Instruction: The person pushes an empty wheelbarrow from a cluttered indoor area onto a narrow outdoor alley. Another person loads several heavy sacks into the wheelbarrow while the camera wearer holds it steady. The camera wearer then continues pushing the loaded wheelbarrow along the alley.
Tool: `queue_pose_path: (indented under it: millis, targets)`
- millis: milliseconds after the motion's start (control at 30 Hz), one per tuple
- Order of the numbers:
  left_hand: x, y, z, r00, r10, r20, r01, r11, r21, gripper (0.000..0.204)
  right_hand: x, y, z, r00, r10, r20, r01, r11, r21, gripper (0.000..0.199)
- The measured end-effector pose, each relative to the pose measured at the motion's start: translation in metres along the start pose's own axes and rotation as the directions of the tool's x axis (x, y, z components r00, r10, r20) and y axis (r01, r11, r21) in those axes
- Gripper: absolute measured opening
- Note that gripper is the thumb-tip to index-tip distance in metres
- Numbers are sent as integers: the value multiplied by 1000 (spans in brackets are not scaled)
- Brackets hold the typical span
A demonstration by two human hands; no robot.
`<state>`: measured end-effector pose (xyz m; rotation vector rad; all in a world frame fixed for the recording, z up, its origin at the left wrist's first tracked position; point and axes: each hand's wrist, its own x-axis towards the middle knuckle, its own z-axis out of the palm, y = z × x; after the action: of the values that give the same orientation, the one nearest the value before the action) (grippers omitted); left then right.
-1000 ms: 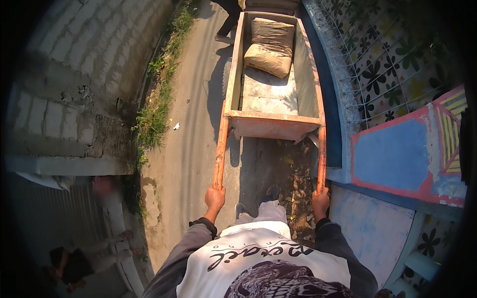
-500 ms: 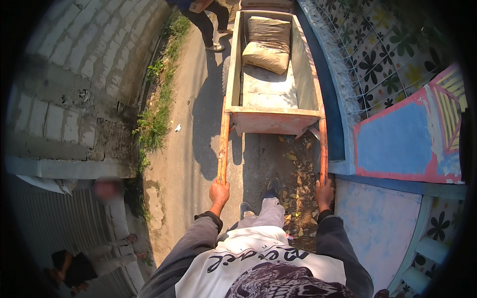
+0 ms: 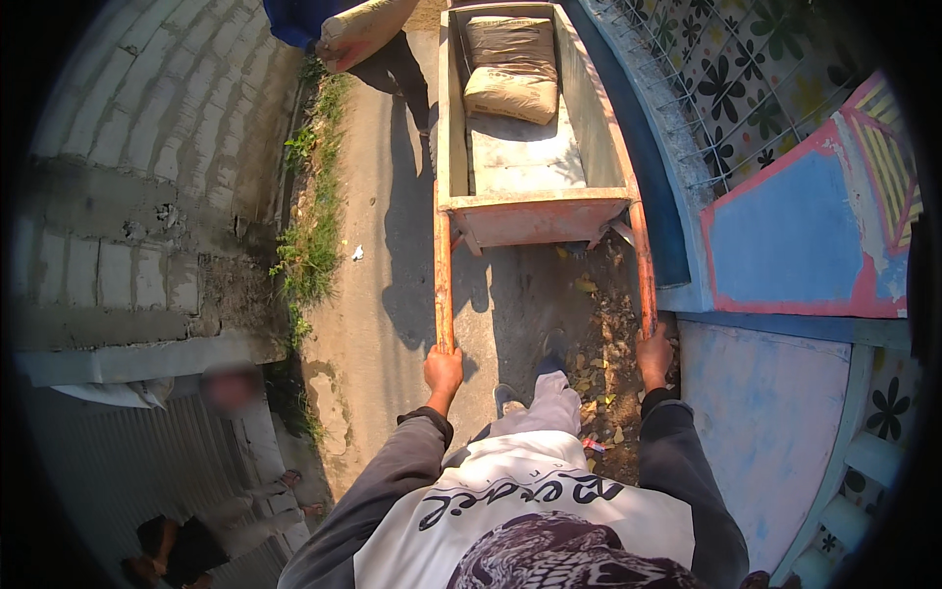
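Observation:
My left hand (image 3: 444,373) is closed around the end of the left orange handle (image 3: 444,285) of a wooden-sided handcart. The right handle (image 3: 644,265) is gripped by my right hand (image 3: 654,358), also at its near end. Ahead of me stands the cart box (image 3: 540,218), its near panel worn pinkish red. Two brown paper sacks lie at its far end: a nearer sack (image 3: 510,93) overlaps a farther sack (image 3: 510,44). The pale cart floor shows on the near side of them. My fingertips are partly hidden behind the handles.
At the far left, a person (image 3: 392,74) in dark trousers carries a similar sack (image 3: 363,34) beside the cart. A block wall (image 3: 108,275) and grass strip (image 3: 314,236) border the lane's left. A blue and pink wall (image 3: 795,245) runs close along the right. Another person (image 3: 186,550) is at lower left.
The person at far left has come nearer and further left, the carried sack now showing more fully. The cart sits slightly higher in view. Both my hands keep their grip on the handles.

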<state>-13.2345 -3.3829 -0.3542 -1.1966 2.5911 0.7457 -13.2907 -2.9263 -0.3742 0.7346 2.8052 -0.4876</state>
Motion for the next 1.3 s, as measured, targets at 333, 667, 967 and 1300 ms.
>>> queue_pose_path:
  millis: [333,667,967,1300]
  targets:
    - [-6,10,-6,1000,-22,-4,22,999,33,42,0,2,-1,1000,1,9,-1,1000,2,44]
    - [6,2,0,1000,-2,3,2,1000,17,41,1,-6,-7,999,35,-15,-35,999,-4,40]
    - [6,-4,7,1000,19,-23,-19,1000,-1,40,-4,-4,-8,1000,24,-11,-23,1000,13,40]
    - [7,-7,8,1000,4,-10,-4,1000,1,42,2,-3,-8,997,66,28,-66,998,-2,44]
